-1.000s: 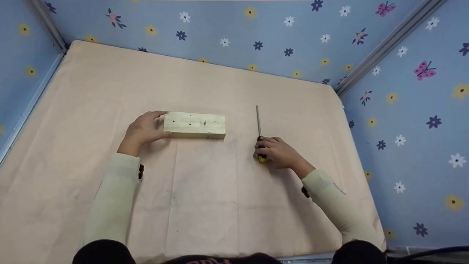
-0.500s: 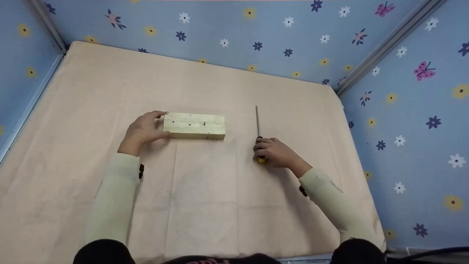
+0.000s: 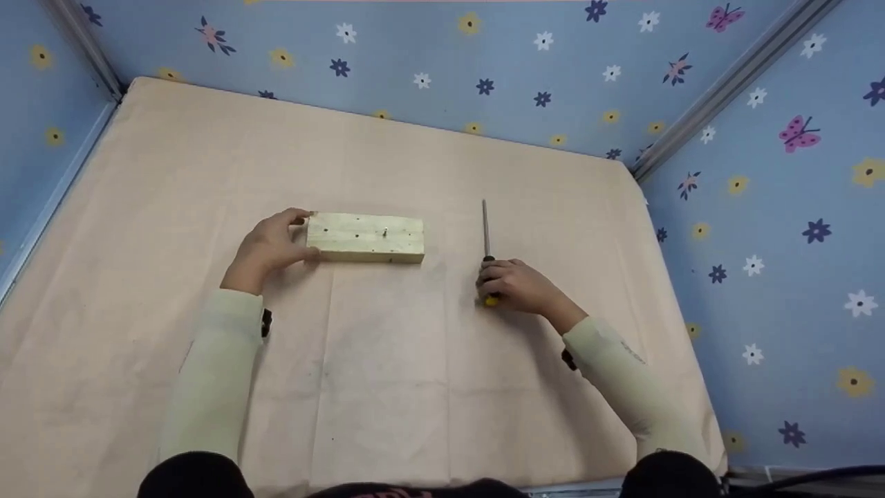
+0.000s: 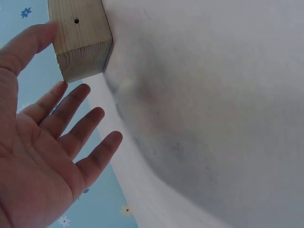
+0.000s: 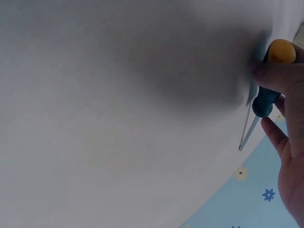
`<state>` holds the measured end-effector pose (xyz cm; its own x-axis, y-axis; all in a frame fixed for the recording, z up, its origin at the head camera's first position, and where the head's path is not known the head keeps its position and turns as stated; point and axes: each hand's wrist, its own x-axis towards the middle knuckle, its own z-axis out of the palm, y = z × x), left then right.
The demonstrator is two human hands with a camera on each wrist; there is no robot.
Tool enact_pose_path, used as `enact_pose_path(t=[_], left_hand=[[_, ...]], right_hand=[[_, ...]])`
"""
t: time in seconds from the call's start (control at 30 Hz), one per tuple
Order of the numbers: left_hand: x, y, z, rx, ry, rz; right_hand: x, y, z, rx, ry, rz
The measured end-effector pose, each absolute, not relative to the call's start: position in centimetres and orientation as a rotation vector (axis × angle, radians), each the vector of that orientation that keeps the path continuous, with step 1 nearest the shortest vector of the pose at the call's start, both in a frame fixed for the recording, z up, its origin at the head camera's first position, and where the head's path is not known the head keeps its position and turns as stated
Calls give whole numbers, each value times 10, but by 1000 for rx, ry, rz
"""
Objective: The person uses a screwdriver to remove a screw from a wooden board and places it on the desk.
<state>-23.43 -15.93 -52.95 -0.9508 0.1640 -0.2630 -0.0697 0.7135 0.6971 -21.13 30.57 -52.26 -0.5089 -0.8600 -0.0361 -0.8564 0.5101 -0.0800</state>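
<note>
A pale wooden block [image 3: 366,242] lies crosswise on the cloth, a small screw [image 3: 385,232] standing up from its top among several dark holes. My left hand [image 3: 266,245] holds the block's left end, thumb at the near edge and a finger at the far corner. The left wrist view shows the other fingers of that hand spread and off the wood [image 4: 83,28]. Over to the right, my right hand [image 3: 518,283] grips the dark and yellow handle of a screwdriver [image 3: 486,228]. Its metal shaft points away from me, close over the cloth.
A light beige cloth [image 3: 387,360] covers the table. Blue panels [image 3: 442,55] with flowers and butterflies rise behind and at both sides, joined by grey metal posts [image 3: 733,76]. A black cable [image 3: 809,477] runs at the lower right.
My right hand has shifted very slightly left with the screwdriver, its fingers settling around the handle. The left hand and the wooden block look unmoved on the cloth.
</note>
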Motion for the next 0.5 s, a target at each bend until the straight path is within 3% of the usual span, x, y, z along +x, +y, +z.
enact_pose_path(t=[0.27, 0.5], left_hand=[[-236, -158, -530, 58, 2590, 1108], [-237, -158, -530, 96, 2544, 1131]], right_hand=[[-220, 301, -515, -1694, 2702, -414], [-224, 302, -503, -1561, 2818, -612]])
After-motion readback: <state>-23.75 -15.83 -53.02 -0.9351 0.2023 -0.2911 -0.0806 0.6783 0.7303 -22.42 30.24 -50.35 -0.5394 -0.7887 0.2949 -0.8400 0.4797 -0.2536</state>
